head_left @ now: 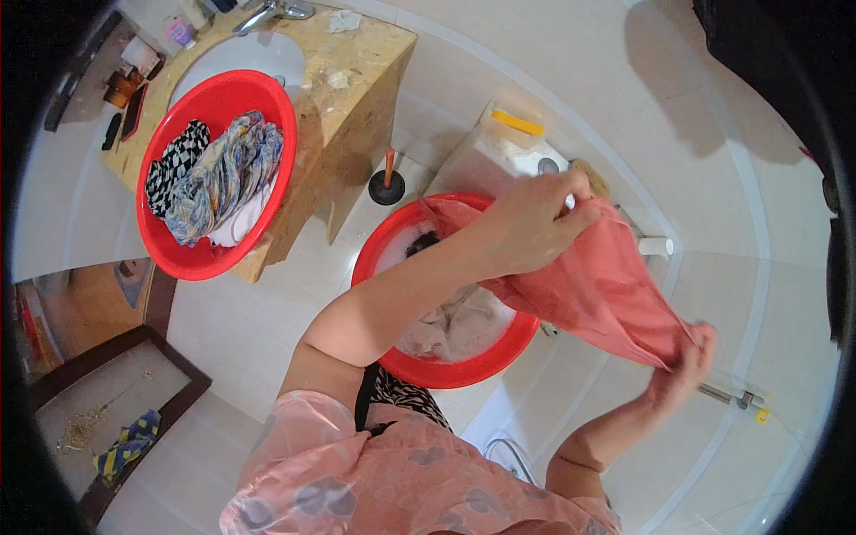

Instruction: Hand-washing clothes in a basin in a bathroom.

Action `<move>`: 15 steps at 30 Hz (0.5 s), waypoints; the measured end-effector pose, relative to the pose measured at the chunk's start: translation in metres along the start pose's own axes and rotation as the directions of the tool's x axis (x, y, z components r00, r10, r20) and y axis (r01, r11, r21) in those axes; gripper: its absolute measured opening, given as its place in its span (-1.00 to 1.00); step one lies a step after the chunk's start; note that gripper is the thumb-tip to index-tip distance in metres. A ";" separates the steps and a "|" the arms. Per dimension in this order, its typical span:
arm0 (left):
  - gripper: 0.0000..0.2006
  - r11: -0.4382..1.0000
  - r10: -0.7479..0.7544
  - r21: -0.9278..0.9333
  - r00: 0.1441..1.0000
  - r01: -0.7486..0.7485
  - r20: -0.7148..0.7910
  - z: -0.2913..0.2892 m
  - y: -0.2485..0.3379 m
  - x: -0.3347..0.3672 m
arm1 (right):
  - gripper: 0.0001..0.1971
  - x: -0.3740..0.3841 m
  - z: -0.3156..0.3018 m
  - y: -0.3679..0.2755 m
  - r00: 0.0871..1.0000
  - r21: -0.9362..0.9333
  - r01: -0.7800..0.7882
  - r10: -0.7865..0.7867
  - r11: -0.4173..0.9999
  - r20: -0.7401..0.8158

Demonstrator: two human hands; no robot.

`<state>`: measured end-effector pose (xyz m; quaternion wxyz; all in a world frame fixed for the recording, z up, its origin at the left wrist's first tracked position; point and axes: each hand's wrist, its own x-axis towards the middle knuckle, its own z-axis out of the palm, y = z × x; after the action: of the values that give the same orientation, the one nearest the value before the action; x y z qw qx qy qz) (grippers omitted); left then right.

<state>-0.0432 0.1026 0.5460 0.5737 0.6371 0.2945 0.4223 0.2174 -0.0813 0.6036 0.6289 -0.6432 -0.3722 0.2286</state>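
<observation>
A wet pink cloth garment [593,294] is stretched out between my two hands, to the right of a red basin [428,373]. My left hand [535,223] is closed on its upper end. At the lower right corner my right hand [687,366] pinches the edge. Part of the pink cloth trails back over the basin's far rim. In the basin, pale beige laundry [459,321] and a dark piece lie in sudsy water, partly hidden by my left forearm.
A second red basin [152,241] with patterned clothes [227,178] rests on the marble sink counter [357,71], tilted over its edge. A plunger [387,185] stands on the floor. Behind my left hand is a white toilet [499,143]. A dark-framed mirror [134,343] is at the lower left.
</observation>
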 end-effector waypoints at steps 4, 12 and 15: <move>-0.82 0.920 -0.267 -0.245 0.946 0.307 0.183 0.026 -0.030 -0.027 | -0.77 -0.013 0.036 0.095 0.984 -0.346 -0.105 0.147 0.932 0.097; -0.85 0.931 -0.333 -0.124 0.938 0.344 0.100 0.114 -0.060 -0.099 | -0.73 -0.172 0.042 0.257 0.716 0.087 -0.698 0.689 0.711 0.113; -0.84 0.959 -0.145 -0.227 0.983 0.168 0.117 0.130 -0.053 -0.127 | -0.73 -0.183 0.054 0.259 0.660 0.115 -0.749 0.724 0.652 0.201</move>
<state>0.0164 -0.0604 0.4705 0.6910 0.5592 0.2627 0.3753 0.1127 -0.1695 0.3121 0.5123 -0.6591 -0.0975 0.5419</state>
